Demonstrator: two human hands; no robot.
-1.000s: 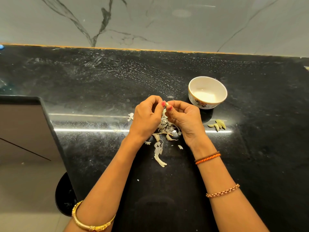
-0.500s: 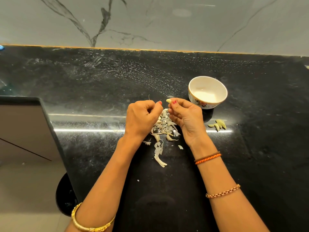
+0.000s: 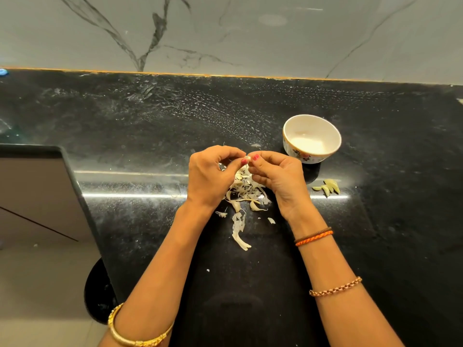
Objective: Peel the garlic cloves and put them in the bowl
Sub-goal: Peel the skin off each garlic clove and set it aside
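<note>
My left hand [image 3: 210, 177] and my right hand [image 3: 278, 175] meet fingertip to fingertip above the black counter. Between them both hands pinch a small pale garlic clove [image 3: 248, 159]. A heap of dry garlic skins [image 3: 244, 190] lies on the counter right under the hands, with a long strip trailing toward me. The white bowl [image 3: 290, 142] with a flower print stands to the right of my right hand, apart from it. A few cloves [image 3: 328, 187] lie on the counter below the bowl.
The black stone counter [image 3: 150, 126] runs back to a marble wall [image 3: 250, 33]. Its left edge drops off beside a brown cabinet front [image 3: 32, 196] and the floor. Loose skin flakes [image 3: 271, 220] lie around the heap.
My hands had drawn apart half a second ago, the clove staying in my right fingertips. Now my left fingers are back on the clove, pinching it together with the right.
</note>
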